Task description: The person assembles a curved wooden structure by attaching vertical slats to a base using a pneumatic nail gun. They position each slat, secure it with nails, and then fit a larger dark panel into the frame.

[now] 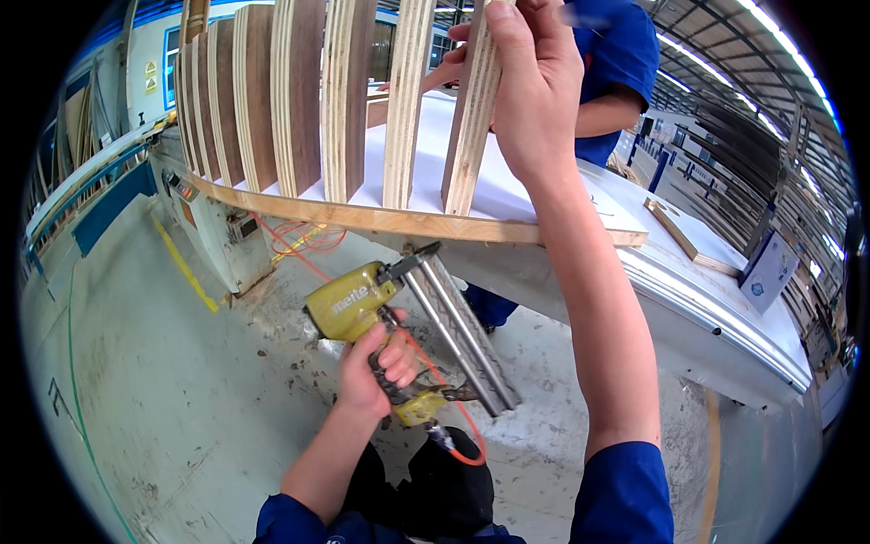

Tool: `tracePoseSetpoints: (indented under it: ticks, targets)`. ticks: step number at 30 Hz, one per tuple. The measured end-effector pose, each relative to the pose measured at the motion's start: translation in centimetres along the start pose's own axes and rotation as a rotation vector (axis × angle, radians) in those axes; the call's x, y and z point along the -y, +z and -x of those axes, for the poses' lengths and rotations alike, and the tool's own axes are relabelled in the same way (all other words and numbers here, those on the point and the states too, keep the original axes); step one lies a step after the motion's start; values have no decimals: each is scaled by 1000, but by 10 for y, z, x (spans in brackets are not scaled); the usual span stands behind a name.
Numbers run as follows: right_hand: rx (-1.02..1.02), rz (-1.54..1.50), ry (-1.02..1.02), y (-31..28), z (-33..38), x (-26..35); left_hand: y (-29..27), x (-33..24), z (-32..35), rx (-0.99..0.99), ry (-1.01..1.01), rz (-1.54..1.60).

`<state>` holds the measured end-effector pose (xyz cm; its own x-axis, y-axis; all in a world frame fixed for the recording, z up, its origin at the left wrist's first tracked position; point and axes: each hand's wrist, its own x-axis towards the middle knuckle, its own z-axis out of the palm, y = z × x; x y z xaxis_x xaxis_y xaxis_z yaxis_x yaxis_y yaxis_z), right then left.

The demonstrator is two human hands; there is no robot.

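My right hand [535,82] grips the rightmost upright plywood slat [469,127], which stands on a long plywood rail [399,220] at the table's edge. My left hand [376,367] holds a yellow pneumatic nail gun [358,304] by its handle below the rail. The gun's nose touches the underside of the rail beneath that slat, and its metal magazine [467,340] slants down to the right. An orange air hose [453,431] runs from the handle. Several more slats [299,95] stand in a row to the left.
A white worktable [707,299] carries the frame. A person in a blue shirt [616,63] stands on the far side with a hand [444,72] at the slat. A loose wooden strip [680,238] lies on the table. Orange hose loops [304,240] lie on the grey concrete floor [136,363].
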<state>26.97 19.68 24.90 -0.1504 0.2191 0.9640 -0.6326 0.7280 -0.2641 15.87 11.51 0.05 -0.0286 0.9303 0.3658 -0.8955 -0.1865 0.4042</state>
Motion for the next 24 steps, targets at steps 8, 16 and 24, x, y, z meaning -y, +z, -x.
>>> tracePoseSetpoints:
  ticks: [8,16,24]
  targets:
    - [-36,12,6,-4,-1,-3,36,54,-17,85,-196,691]
    - [-27,-37,81,-4,-2,6,52,66,-17,181,-211,783]
    - [-33,-78,71,1,-1,10,60,71,-18,245,-231,892]
